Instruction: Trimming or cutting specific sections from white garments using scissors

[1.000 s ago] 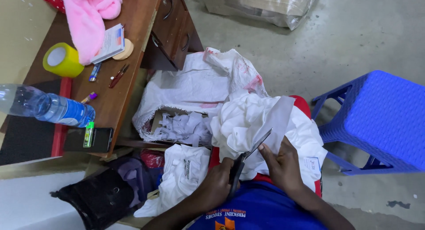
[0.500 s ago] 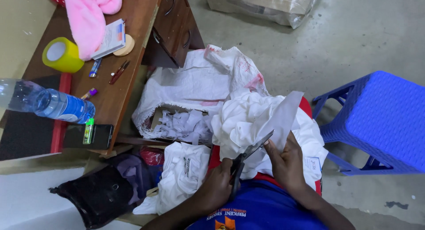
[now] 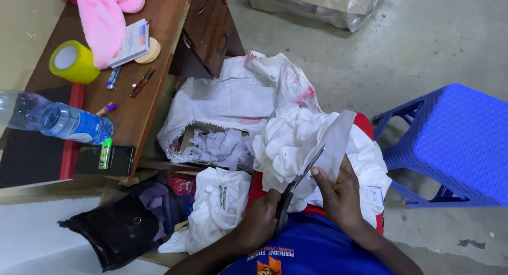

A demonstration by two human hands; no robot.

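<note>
I see the wooden desk along the left, and a blue plastic stool well apart on the right, on the concrete floor. Between them a white woven sack lies open with paper scraps inside. Just beside it, a heap of white cloth rests on my lap.

My right hand is closed on a strip of that cloth, thumb on top, holding it up taut. My left hand is wrapped around the handles of the scissors, whose blades point up and right, narrowly parted against the strip's edge.

On the desk lie a pink towel, a clear water bottle, a yellow tape roll and a dark phone. A black bag sits below the desk.
</note>
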